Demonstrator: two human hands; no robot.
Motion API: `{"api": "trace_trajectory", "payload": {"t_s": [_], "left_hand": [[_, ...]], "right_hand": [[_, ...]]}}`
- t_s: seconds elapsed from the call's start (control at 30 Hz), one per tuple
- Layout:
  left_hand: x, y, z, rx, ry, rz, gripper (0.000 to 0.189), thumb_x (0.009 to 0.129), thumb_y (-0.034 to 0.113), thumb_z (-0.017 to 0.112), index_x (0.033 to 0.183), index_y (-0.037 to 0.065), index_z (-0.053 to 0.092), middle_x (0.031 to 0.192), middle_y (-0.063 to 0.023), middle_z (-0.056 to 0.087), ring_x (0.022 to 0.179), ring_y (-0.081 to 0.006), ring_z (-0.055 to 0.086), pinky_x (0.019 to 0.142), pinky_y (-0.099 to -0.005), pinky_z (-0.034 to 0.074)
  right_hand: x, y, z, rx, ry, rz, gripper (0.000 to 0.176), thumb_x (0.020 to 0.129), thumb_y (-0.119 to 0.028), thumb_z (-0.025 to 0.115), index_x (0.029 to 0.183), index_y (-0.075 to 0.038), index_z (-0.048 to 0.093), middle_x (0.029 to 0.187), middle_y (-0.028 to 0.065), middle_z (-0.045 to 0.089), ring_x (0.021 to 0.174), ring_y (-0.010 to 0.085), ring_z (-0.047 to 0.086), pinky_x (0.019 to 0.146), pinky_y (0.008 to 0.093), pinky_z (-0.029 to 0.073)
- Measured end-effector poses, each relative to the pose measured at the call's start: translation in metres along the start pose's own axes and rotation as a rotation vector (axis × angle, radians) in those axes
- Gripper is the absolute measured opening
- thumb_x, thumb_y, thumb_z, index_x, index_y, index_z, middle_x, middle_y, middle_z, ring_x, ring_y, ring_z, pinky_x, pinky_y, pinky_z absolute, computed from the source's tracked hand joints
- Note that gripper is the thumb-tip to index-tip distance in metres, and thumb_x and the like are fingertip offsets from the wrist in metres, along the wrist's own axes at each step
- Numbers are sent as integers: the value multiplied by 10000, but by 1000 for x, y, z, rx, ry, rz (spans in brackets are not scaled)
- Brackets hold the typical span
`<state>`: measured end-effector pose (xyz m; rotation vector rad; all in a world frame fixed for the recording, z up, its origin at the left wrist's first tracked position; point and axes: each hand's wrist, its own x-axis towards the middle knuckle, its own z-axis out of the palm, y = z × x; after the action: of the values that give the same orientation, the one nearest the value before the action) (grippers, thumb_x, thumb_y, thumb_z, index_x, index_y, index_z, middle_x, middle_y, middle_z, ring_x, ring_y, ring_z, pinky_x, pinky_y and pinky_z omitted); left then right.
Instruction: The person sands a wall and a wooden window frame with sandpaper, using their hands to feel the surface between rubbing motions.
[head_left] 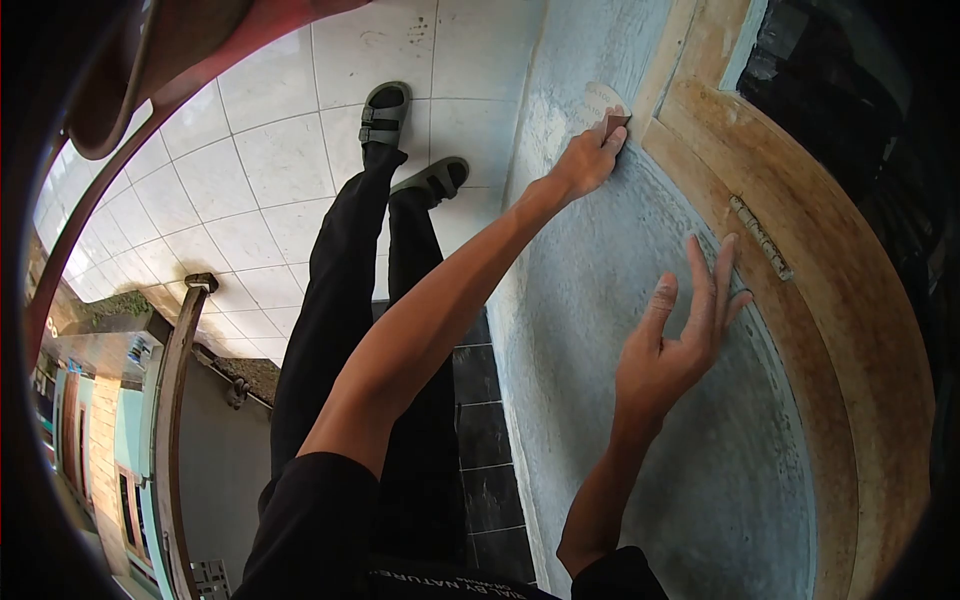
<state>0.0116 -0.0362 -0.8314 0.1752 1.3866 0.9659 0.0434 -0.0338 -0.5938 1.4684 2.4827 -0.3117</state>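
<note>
My left hand [592,160] pinches a folded piece of sandpaper [616,122] against the bluish-grey wall [560,300], beside the wooden frame. A pale flap with faint print shows above the fingers; its far edge lies near the wall surface. Lower on the right, my right hand [685,335] has its fingers spread and holds nothing. Whitish dust coats its fingertips, which are near the inner edge of the wooden frame [800,370]. Whether they touch the wall cannot be made out.
A metal hinge [760,237] sits on the wooden frame, with dark glass [830,90] beyond it. My sandalled feet [385,115] stand on white floor tiles [275,160]. Dark tiles [490,435] run along the wall's base. A wooden rail [172,430] and red object [245,50] are at left.
</note>
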Motion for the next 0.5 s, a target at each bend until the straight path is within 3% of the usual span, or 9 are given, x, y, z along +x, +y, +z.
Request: {"api": "trace_trajectory", "payload": {"t_s": [0.07,0.13,0.2,0.23,0.3,0.43,0.5], "left_hand": [[-17,-1,4,-45,9,177,527,979,360,346,1281,-65,421,1199,-334,506,1186,-443,444,1006,-413,338],[-14,-6,2,-51,-45,146,548,979,364,343,1327,-56,376,1228,-335,485,1212,-441,422,1022,-405,322],[-6,-8,-2,18,-19,86,523,985,376,366,1286,-43,450,1203,-247,555,1168,-318,505,994,-357,345],[1,-5,-5,18,-23,87,523,985,376,366,1286,-43,450,1203,-247,555,1168,-318,505,994,-357,345],[16,1,-13,46,-51,-90,538,982,386,362,1268,-60,459,1183,-258,563,1155,-336,512,979,-363,355],[8,5,-2,2,-1,-30,544,979,394,361,1233,-71,485,1139,-263,582,1113,-347,534,955,-372,372],[-7,4,4,-26,50,116,545,978,394,357,1216,-77,491,1100,-266,597,1071,-351,553,940,-379,382]], "right_hand": [[1,3,1,60,70,-38,285,922,-92,451,1175,-26,565,1377,204,423,1311,329,374,1084,602,146],[3,3,3,86,87,-35,275,922,-89,452,1160,-24,575,1365,204,437,1304,332,384,1082,603,154],[4,3,4,101,104,-36,267,922,-86,453,1145,-22,585,1353,204,451,1297,334,393,1080,604,163],[3,3,4,106,102,-35,267,922,-87,455,1146,-22,583,1352,206,452,1294,335,397,1079,605,163],[5,2,5,113,103,-41,267,921,-89,458,1148,-21,582,1350,207,453,1292,335,400,1079,605,163],[3,3,3,125,97,-28,257,927,-97,454,1135,-22,586,1339,209,464,1283,333,412,1083,603,151],[5,3,4,142,95,-16,253,929,-101,454,1129,-23,587,1335,210,468,1280,333,416,1085,602,144]]}}
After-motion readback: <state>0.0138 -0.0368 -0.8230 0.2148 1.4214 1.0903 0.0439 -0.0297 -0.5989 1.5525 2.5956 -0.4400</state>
